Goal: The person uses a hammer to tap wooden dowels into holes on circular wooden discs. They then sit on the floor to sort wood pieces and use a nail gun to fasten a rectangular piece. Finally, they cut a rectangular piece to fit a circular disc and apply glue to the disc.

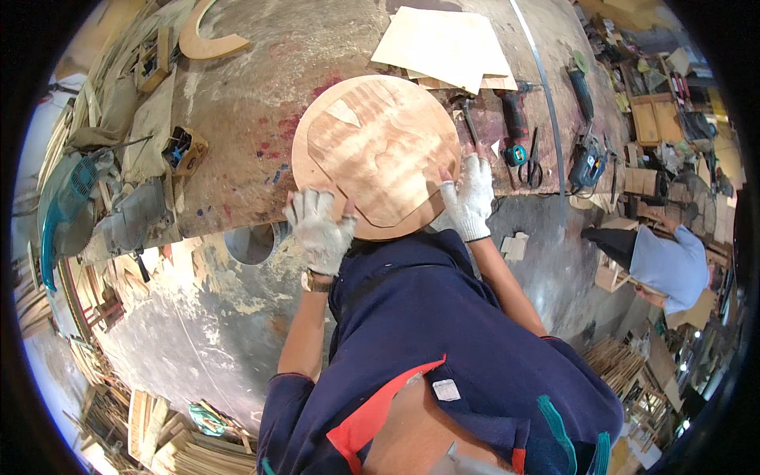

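Note:
A round wooden disc [305, 146] lies at the table's front edge, close to my body. On it rests an irregular sheet of wood veneer [380, 150] with wavy grain and a pale patch near its upper left. My left hand [321, 231], in a white fingerless-tipped glove, is at the disc's lower left rim, fingers spread. At the right rim is my right hand [470, 198], gloved alike, its thumb by the disc and its other fingers stretched forward. Just beyond those fingers lies a hammer [469, 119]. Neither hand grips anything that I can see.
Thin wood sheets [443, 47] lie at the far side. Right of the disc are a cordless drill [514, 119], scissors [535, 168] and an angle grinder [582, 93]. A circular-bladed saw [75, 198] stands left. Another person [669, 265] works at the far right.

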`<state>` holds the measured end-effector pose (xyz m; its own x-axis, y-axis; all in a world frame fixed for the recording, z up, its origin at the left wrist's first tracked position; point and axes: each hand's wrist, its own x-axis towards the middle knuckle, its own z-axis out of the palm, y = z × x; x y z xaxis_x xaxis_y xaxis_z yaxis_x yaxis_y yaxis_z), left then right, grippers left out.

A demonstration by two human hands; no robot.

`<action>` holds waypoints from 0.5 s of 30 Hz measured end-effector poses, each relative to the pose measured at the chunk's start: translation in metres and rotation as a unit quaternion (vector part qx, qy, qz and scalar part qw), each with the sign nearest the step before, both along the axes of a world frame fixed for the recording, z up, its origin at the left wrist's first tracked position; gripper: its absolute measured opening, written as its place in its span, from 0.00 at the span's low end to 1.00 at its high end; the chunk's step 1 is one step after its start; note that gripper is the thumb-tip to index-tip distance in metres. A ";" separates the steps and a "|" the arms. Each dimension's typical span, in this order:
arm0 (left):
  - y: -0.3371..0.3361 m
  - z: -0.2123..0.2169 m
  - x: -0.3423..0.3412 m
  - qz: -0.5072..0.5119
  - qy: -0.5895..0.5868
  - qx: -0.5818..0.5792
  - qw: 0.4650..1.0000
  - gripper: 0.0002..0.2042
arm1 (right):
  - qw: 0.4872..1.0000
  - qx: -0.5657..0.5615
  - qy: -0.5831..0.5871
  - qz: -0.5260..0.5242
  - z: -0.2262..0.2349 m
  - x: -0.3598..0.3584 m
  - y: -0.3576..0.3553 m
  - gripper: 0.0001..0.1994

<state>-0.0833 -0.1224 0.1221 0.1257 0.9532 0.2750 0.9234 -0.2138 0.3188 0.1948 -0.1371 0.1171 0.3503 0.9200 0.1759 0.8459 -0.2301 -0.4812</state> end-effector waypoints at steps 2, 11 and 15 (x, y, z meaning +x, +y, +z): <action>0.033 -0.003 -0.007 -0.003 -0.007 0.038 0.999 0.22 | 1.000 0.000 0.002 -0.030 -0.009 -0.016 -0.016 0.34; 0.080 -0.022 -0.013 -0.055 0.020 0.023 0.998 0.31 | 0.987 -0.136 -0.078 0.032 0.003 -0.056 -0.023 0.34; 0.019 -0.025 -0.029 -0.088 0.035 -0.031 0.995 0.37 | 0.993 -0.099 -0.027 0.058 0.000 -0.030 -0.001 0.29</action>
